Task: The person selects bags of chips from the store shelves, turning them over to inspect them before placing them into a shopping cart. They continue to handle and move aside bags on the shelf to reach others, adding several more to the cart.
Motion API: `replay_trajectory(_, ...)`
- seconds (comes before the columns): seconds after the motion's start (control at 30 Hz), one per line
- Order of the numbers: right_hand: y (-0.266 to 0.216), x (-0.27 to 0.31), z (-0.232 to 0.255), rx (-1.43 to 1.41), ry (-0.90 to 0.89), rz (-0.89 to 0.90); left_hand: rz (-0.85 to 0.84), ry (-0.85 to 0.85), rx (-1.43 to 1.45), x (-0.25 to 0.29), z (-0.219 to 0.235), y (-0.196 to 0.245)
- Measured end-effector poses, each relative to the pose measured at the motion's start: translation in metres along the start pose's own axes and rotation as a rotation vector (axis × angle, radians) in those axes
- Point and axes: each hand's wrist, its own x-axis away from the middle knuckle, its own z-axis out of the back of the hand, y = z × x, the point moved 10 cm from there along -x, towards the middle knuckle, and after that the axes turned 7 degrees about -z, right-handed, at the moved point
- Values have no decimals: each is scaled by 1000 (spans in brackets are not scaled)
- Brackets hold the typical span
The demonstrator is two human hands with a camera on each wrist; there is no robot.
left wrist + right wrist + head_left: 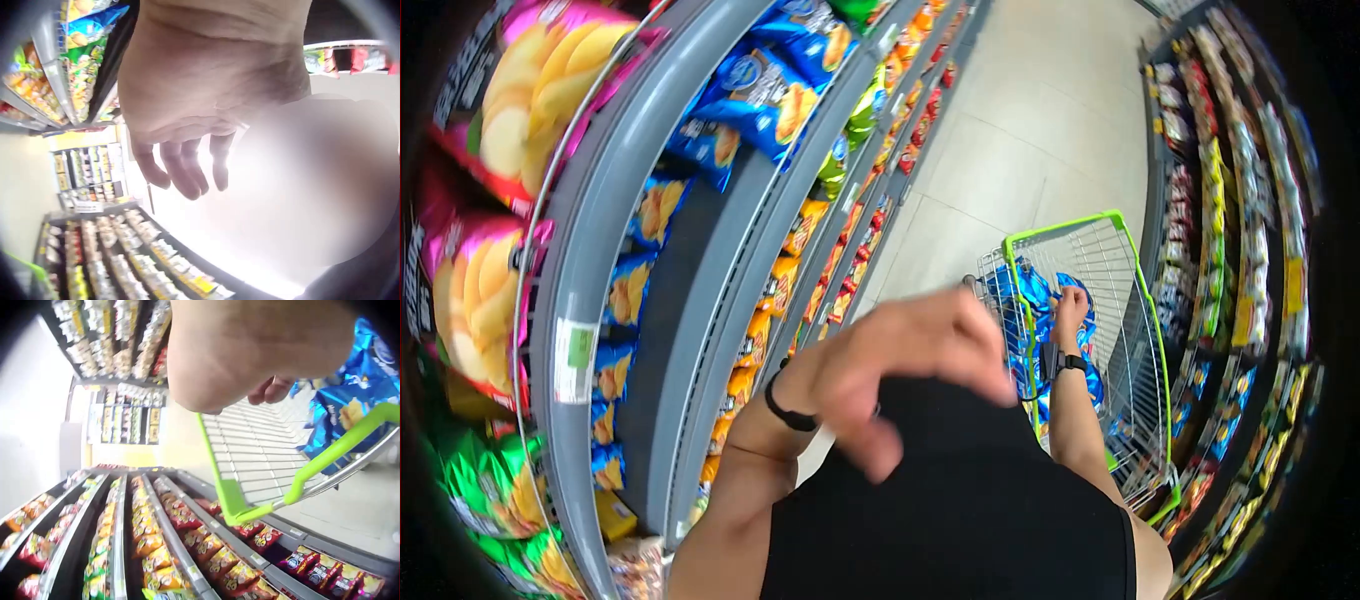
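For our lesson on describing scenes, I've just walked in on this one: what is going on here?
A person stands in a shop aisle lined with snack shelves. Their right hand reaches into a wire trolley with a green rim and rests on the blue crisp bags inside it; whether it has a grip on one cannot be told. Their left hand is raised in front of the body, fingers loosely spread, holding nothing. More blue crisp bags sit on the upper shelf.

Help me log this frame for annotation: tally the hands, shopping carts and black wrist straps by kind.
Hands: 2 (left hand, right hand)
Shopping cart: 1
Black wrist straps: 2 (left strap, right strap)
Total: 5
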Motion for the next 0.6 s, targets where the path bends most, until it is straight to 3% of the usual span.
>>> replay_trajectory(0.1,-78,17,-56,-24,-155,90,-193,-42,198,1,-15,51)
replay_trajectory(0.2,-144,47,-125,-89,-384,109,-212,-49,259,12,-23,69)
replay_trajectory(0.3,-202,93,-198,-110,-618,257,-200,-19,251,24,-22,78)
replay_trajectory(0.4,-245,161,-266,-91,-965,316,-187,1,232,36,-19,87)
replay_trajectory(0.57,-309,274,-349,-89,-1361,282,-170,29,213,55,-20,99)
replay_trajectory(0.6,-321,295,-364,-160,-1464,200,-166,30,209,59,-20,102)
